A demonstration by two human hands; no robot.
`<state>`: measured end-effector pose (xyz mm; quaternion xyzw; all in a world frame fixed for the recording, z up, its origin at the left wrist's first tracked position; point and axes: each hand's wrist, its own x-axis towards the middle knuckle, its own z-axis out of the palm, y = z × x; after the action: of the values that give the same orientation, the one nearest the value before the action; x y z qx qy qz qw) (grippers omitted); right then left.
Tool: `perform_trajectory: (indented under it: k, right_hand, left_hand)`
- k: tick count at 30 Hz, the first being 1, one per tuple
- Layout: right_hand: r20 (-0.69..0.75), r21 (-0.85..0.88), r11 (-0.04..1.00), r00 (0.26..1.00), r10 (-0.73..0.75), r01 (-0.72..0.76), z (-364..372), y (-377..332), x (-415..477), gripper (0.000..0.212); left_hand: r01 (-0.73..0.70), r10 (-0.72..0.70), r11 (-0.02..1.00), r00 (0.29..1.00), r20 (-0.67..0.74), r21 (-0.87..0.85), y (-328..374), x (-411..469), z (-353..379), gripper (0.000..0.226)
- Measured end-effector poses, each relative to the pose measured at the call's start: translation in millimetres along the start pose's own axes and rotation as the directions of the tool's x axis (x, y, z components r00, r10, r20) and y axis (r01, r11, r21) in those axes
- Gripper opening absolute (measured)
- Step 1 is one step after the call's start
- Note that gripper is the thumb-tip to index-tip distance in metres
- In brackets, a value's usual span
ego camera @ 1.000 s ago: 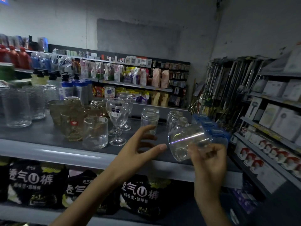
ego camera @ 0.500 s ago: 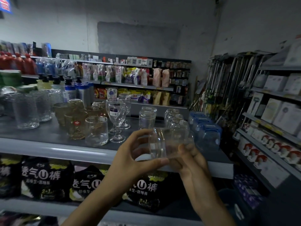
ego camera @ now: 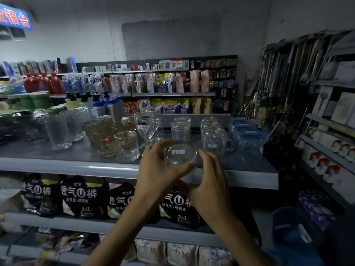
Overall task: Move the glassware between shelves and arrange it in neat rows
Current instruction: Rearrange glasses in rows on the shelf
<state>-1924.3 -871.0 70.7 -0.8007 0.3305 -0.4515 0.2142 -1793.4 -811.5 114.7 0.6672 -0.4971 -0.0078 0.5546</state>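
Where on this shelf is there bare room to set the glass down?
Bare: the shelf front left, before the textured tumblers; the front strip before the mugs. Crowded: amber glasses and goblets mid-shelf.

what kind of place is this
Probably a small general store: display shelves carry rows of glassware, packaged goods line the far shelves, and the glass in the left hand bears a barcode sticker.

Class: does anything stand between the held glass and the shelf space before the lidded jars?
Nothing visible does. The glass, gripped by the left hand, hangs over the shelf front; the stemmed glasses stand left of that gap, the mugs right.
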Motion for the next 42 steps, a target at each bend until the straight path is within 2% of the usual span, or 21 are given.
perform_trajectory:
  k: [2, 5, 9, 14, 19, 22, 24, 27, 30, 33, 42]
  right_hand:
    - [0.014, -0.039, 0.997, 0.998, 0.064, -0.064, 8, -6, 14, 0.097]
    - [0.031, -0.022, 0.989, 0.989, 0.145, -0.144, 18, -7, 40, 0.074]
    - [0.003, -0.017, 0.984, 0.984, 0.18, -0.18, 36, -3, 74, 0.055]
    - [0.054, -0.03, 0.974, 0.973, 0.226, -0.225, 49, 11, 104, 0.032]
    - [0.078, -0.033, 0.974, 0.972, 0.224, -0.222, 49, 24, 111, 0.023]
    - [0.058, -0.019, 0.978, 0.976, 0.209, -0.209, 51, 31, 111, 0.023]
    - [0.062, 0.018, 0.978, 0.976, 0.207, -0.208, 50, 34, 110, 0.031]
    - [0.087, 0.085, 0.976, 0.977, 0.193, -0.2, 49, 34, 107, 0.041]
    - [0.093, 0.134, 0.972, 0.979, 0.18, -0.191, 50, 35, 106, 0.034]
    - [0.091, 0.126, 0.975, 0.981, 0.173, -0.184, 50, 35, 108, 0.026]
    - [0.075, 0.111, 0.975, 0.98, 0.184, -0.191, 53, 42, 117, 0.022]
  left_hand:
    - [0.009, -0.008, 0.999, 1.0, -0.026, 0.033, -5, 11, 9, 0.077]
    - [0.02, -0.012, 0.994, 0.997, -0.072, 0.103, -18, 34, 20, 0.088]
    - [0.047, -0.04, 0.997, 0.991, -0.128, 0.054, -37, 63, 30, 0.09]
    - [0.097, -0.096, 0.995, 0.992, -0.084, 0.002, -60, 81, 43, 0.083]
    - [0.087, -0.088, 0.996, 0.996, -0.02, -0.025, -81, 92, 47, 0.071]
    - [0.061, -0.061, 0.998, 0.997, 0.037, -0.018, -92, 94, 49, 0.087]
    - [0.043, -0.042, 0.999, 0.998, 0.047, -0.02, -92, 91, 48, 0.088]
    - [0.037, -0.036, 0.999, 0.999, 0.04, -0.016, -90, 86, 44, 0.075]
    - [0.063, -0.062, 0.998, 0.996, 0.063, -0.006, -89, 85, 37, 0.061]
    - [0.092, -0.092, 0.996, 0.992, 0.088, 0.002, -88, 85, 35, 0.061]
    - [0.149, -0.154, 0.986, 0.986, 0.059, 0.075, -87, 91, 41, 0.053]
